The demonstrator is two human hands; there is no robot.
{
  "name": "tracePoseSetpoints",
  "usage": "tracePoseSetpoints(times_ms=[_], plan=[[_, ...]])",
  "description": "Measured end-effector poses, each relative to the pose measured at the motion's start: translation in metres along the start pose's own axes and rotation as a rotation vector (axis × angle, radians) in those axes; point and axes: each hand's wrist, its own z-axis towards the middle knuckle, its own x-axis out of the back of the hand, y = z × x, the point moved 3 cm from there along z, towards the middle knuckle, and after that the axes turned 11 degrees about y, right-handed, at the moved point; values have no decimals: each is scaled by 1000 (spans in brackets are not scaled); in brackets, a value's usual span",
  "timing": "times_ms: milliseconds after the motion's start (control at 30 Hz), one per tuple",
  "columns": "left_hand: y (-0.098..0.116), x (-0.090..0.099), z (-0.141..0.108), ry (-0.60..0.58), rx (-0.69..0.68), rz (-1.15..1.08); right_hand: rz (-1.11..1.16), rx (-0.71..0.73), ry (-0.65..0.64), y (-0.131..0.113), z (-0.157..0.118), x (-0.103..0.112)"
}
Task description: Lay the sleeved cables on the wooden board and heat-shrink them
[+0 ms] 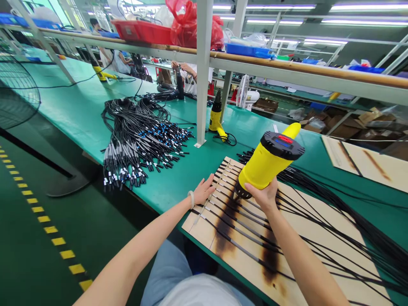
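Fluorescent ceiling lights shine above a green floor marked by a dashed yellow line.

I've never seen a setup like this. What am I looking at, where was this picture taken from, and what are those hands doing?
This picture comes from a camera worn on a person's head, looking down at their own hands, so no robot is involved. The left hand rests on black cables laid side by side across a scorched wooden board. The right hand grips a yellow heat gun, its black nozzle pointing down at the cables. All this sits on a long green workbench. Farther along lie a large bundle of black cables and another yellow heat gun, standing upright. Another person is working beyond the shelf.
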Motion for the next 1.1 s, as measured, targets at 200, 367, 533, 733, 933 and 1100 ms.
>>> tracePoseSetpoints(times_ms=[200, 367, 533, 733, 933, 1100], plan=[[0, 1, 0, 2, -10, 22, 29, 1, 4, 7, 18, -3], [-1, 1, 0, -6, -8, 17, 42, -27, 9, 13, 9, 1], [-1, 0, 1, 4, -4, 27, 70, -13, 56, 9, 16, -3], [-1, 1, 1, 17, -8, 39, 41, -95, 23, -10, -14, 14], [1, 19, -3, 75, 59, -100, 109, -148, 74, -23, -23, 31], [-9, 27, -31, 96, 160, -123, 83, -141, 153, -20, -27, 37]])
